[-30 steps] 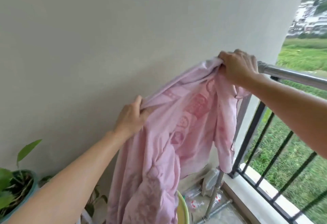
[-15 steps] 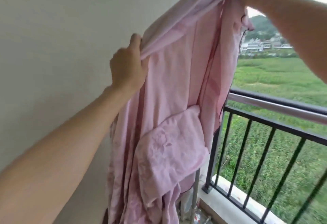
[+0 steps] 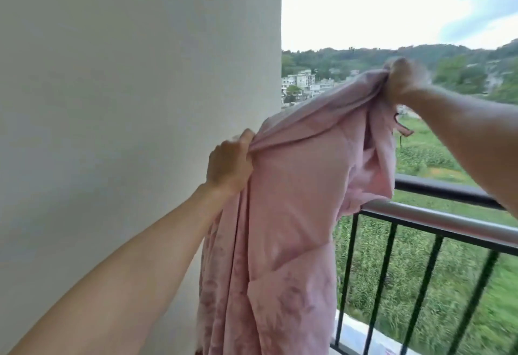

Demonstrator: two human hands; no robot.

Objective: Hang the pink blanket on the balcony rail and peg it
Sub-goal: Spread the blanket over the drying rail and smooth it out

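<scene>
Got both hands fisted tight on the pink blanket [image 3: 288,200], gripping its top edge: left hand [image 3: 229,162] low by the wall [image 3: 140,102], right hand [image 3: 403,80] higher, blurry, out above the balcony rail [image 3: 437,217]. The edge slants up left to right and the bulk hangs on my side of the rail. The right hand is nearer, so I reckon it leads the drape. 0 pegs visible, no readable writing.

Setting: residential balcony, raised above ground. Evidence: metal balcony rail [image 3: 437,217] over dark vertical bars [image 3: 384,265]; plain white wall [image 3: 140,102] left of rail; green field [image 3: 426,155] below and beyond rail; houses [image 3: 300,80] and wooded hills [image 3: 364,57] farther beyond.
</scene>
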